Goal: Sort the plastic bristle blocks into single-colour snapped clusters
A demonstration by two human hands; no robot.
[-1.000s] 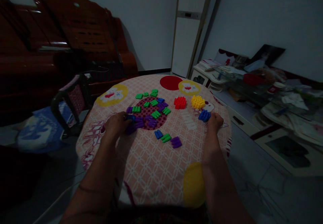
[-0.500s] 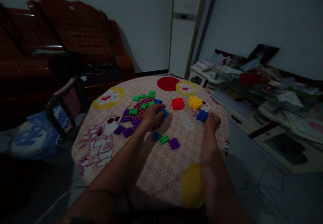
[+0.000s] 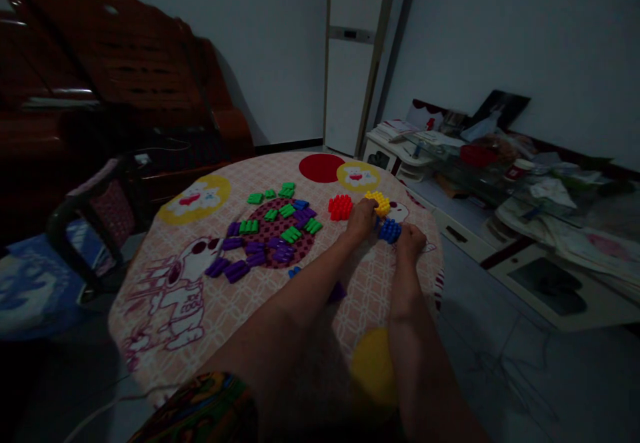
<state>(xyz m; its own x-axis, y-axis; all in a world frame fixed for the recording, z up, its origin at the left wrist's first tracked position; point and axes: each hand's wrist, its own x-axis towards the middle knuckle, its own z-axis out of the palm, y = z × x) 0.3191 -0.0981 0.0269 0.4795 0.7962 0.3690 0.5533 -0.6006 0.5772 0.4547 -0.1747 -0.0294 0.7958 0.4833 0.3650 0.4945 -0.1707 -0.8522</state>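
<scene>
On the round table my left hand is closed in a pinch, with a bit of blue building block showing at its fingertips. It is between the red block cluster and the blue block cluster. My right hand is closed against the right side of that blue cluster, its fingers partly hidden. Just behind stands a yellow block cluster. To the left lie loose green blocks, purple blocks and a blue block. My left forearm partly covers another purple block.
A patterned cloth covers the table. At the left are a chair and a wooden sofa. A cluttered low cabinet runs along the right, and a tall white unit stands behind.
My left hand has moved right from the loose blocks to the blue cluster, carrying a blue block. My right hand stays at the cluster. The view has shifted slightly.
</scene>
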